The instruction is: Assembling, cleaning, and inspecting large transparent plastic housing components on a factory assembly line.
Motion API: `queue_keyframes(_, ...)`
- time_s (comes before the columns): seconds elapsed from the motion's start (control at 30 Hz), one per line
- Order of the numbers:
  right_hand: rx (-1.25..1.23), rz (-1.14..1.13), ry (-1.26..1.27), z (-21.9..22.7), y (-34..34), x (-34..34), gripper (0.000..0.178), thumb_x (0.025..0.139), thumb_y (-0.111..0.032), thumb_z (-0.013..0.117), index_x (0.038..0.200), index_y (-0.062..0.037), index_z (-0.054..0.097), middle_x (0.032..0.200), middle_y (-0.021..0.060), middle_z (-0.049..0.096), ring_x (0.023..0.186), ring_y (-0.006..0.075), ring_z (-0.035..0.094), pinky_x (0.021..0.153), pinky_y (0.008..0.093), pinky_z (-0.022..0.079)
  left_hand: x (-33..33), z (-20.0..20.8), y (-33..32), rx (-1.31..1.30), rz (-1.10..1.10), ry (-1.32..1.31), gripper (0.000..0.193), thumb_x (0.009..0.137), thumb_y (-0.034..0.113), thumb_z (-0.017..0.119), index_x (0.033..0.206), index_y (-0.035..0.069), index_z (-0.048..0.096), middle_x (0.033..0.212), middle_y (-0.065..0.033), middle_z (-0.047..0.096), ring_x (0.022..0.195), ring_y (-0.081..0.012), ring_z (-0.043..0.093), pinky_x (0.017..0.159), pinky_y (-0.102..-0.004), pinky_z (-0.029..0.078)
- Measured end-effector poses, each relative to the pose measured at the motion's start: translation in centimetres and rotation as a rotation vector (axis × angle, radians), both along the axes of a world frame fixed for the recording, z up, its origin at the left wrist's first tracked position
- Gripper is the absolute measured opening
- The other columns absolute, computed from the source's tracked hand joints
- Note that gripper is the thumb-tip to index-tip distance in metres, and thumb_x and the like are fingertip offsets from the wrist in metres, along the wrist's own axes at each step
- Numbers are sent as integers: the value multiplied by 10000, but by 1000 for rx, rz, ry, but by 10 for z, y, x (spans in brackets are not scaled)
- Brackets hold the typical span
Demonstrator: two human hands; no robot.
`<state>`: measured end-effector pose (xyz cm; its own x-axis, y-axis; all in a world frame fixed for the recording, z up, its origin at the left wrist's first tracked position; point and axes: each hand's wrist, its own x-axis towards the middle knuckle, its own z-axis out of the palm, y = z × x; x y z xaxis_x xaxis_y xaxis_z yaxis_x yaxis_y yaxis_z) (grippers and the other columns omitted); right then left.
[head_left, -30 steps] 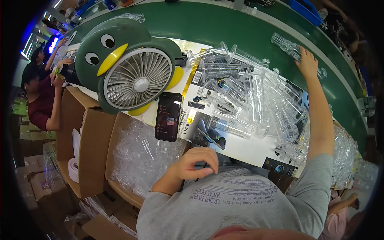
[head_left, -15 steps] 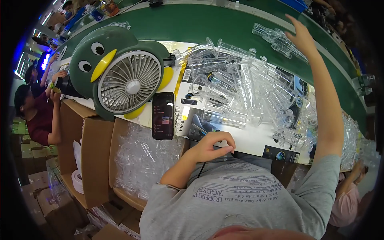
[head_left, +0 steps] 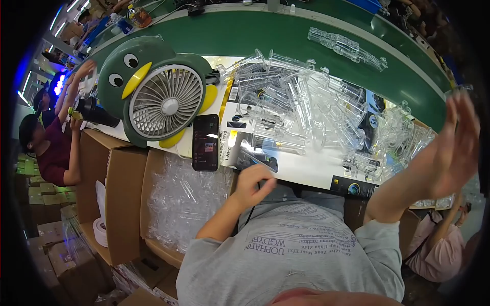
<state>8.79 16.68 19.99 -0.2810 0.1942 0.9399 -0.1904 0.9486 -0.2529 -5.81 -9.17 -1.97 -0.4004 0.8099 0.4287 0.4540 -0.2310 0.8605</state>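
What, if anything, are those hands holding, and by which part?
No held thing shows. The right hand is open; the left hand is curled, so whether it hides anything cannot be told.

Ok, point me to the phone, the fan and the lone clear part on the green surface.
Phone (head_left: 205,143): head view, middle of its dark screen.
Fan (head_left: 161,96): head view, on its round front grille.
Clear part (head_left: 346,47): head view, about midway along its length.
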Motion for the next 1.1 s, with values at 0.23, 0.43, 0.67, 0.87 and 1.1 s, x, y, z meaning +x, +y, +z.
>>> queue_keyframes(0.23,-207,461,-151,-105,-53,13,351,746,34,561,1073,-61,478,949,147,602,794,239,560,666,343,433,-34,-12,-86,82,785,613,118,828,59,491,834,-3,591,784,-127,605,763,-282,567,701,-360,451)
queue_keyframes(0.43,-305,481,-353,-185,-65,31,37,773,-26,552,767,-43,584,544,36,519,450,148,437,447,278,318,-41,-18,-99,-205,920,775,193,825,81,514,962,-4,620,961,-120,647,953,-293,547,867,-376,394)
queue_keyframes(0.67,-485,296,-494,-212,-69,30,158,765,-19,569,609,-38,575,517,44,483,432,149,413,430,275,284,-45,-27,-97,-134,923,787,180,822,80,505,963,16,596,1017,-114,643,941,-284,552,856,-393,396)
queue_keyframes(0.87,-594,314,-576,-218,-71,23,171,781,-36,586,611,-32,567,519,44,482,430,124,392,429,258,273,-55,-25,-96,-59,965,694,147,867,69,468,950,6,571,970,-117,647,940,-285,550,846,-378,427)
queue_keyframes(1.1,-694,249,-697,-220,-75,16,185,773,-41,637,607,-16,561,512,49,470,408,129,405,408,271,293,-59,-19,-85,-233,997,839,168,869,81,483,969,14,601,975,-76,667,971,-264,555,886,-381,381)
